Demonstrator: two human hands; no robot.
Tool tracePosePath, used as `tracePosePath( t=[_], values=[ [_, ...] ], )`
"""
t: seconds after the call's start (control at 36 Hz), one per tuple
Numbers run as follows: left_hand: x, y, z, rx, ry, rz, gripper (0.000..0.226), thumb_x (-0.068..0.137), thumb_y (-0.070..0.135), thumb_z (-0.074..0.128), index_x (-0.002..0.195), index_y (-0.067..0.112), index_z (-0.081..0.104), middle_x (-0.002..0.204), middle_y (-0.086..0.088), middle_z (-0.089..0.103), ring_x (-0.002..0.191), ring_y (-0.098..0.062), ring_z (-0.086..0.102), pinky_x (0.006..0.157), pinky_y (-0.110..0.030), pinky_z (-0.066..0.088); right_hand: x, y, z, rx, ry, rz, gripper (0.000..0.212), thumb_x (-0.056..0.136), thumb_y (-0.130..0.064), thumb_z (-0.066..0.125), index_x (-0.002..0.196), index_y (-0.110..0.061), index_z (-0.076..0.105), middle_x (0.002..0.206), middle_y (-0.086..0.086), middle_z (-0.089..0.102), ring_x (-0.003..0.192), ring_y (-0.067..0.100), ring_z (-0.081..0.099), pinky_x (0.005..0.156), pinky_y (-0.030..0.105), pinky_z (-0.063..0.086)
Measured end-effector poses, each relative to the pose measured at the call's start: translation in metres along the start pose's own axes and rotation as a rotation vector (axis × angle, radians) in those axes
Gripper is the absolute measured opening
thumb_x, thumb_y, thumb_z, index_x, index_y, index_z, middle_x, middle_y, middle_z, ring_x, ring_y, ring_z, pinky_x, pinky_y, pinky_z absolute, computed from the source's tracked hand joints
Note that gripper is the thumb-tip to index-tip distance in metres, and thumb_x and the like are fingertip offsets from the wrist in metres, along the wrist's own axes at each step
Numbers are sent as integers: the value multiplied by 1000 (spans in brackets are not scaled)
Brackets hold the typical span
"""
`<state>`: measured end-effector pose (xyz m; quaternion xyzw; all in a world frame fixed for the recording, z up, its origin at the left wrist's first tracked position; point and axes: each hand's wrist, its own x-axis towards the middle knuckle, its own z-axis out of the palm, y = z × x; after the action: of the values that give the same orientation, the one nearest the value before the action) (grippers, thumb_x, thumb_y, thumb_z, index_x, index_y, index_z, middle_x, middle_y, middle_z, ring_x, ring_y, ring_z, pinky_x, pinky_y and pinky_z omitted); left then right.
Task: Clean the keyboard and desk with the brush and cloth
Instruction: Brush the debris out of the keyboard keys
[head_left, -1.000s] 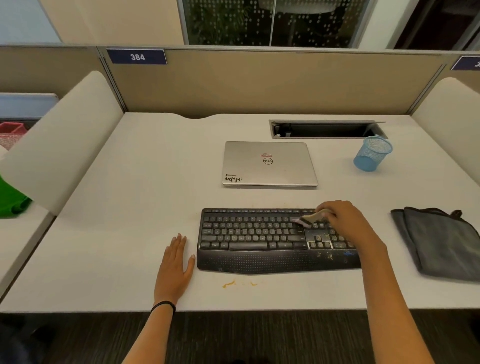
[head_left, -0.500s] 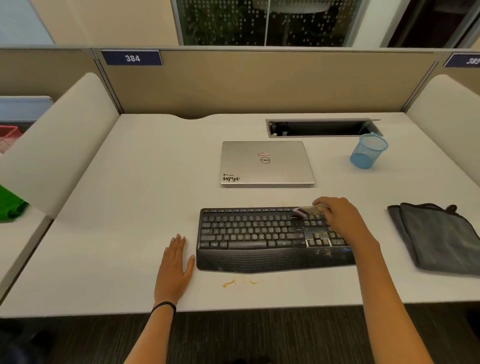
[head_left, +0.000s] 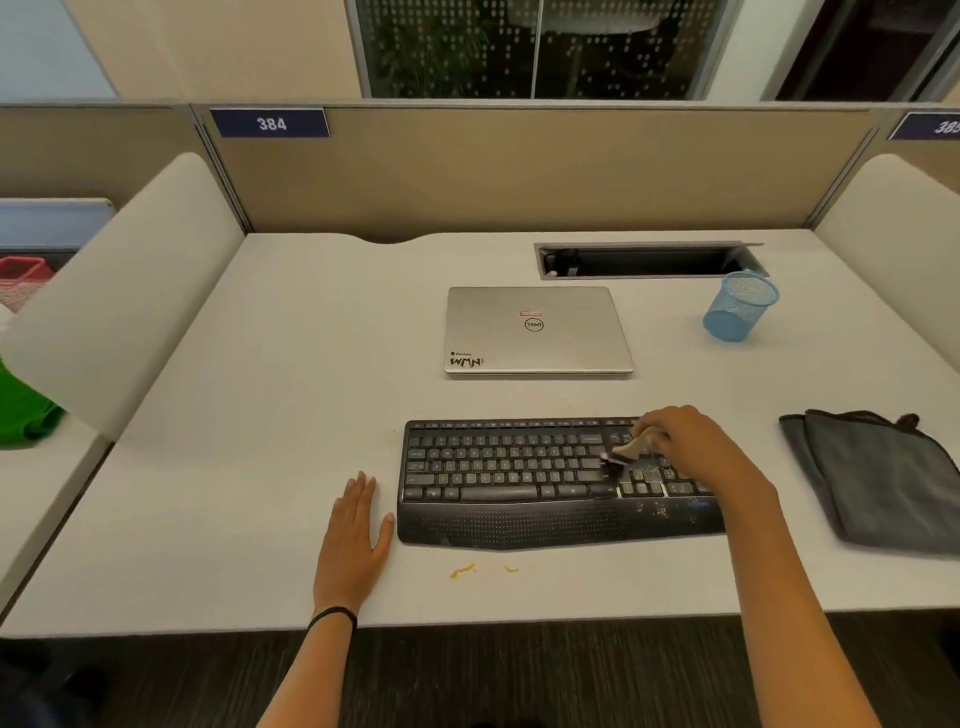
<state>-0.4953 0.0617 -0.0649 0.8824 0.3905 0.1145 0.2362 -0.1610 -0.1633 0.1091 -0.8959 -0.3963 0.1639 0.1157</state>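
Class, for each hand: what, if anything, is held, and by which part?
The right hand holds the brush by its pale handle, bristles on the keyboard. The left hand holds nothing, resting flat on the desk.

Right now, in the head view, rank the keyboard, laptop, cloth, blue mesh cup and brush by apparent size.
1. keyboard
2. laptop and cloth: too alike; the cloth is nearer and cropped
3. blue mesh cup
4. brush

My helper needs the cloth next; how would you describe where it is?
On the white desk, look right of the black keyboard. The cloth lies flat near the right edge: dark grey, folded, unlike the blue mesh cup farther back.
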Motion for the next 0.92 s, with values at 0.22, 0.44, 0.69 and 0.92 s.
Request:
tracePosePath(
  t=[0.22, 0.44, 0.69, 0.92],
  values=[
    [0, 0, 1, 1, 4, -1, 80, 85, 62, 15, 150, 15, 12, 154, 10, 2, 141, -2, -2, 116, -24, -2, 0, -17, 4, 144, 101, -173, 17, 92, -6, 52, 98, -10, 67, 81, -1, 62, 61, 1, 47, 55, 18, 34],
    [0, 0, 1, 8, 6, -15, 71, 91, 49, 27, 150, 15, 12, 156, 6, 5, 142, -4, 0, 116, -25, 0, 7, -10, 10, 57, 23, -126, 23, 90, 2, 49, 97, -9, 68, 89, 11, 68, 72, 18, 58, 58, 19, 39],
    [0, 0, 2, 12, 8, -17, 70, 91, 48, 29, 150, 15, 11, 154, 8, 3, 141, -4, 0, 116, -26, 1, 10, -7, 2, 139, 101, -170, 20, 90, -1, 51, 94, -10, 68, 88, 7, 68, 75, 16, 58, 65, 19, 44],
    [1, -1, 2, 11, 5, -19, 70, 91, 49, 29, 150, 16, 11, 154, 9, 3, 141, -3, 0, 116, -26, 0, 15, -61, 31, 128, 10, -393, 23, 91, -6, 54, 109, -11, 66, 99, 3, 69, 82, 13, 60, 74, 18, 45]
  ],
)
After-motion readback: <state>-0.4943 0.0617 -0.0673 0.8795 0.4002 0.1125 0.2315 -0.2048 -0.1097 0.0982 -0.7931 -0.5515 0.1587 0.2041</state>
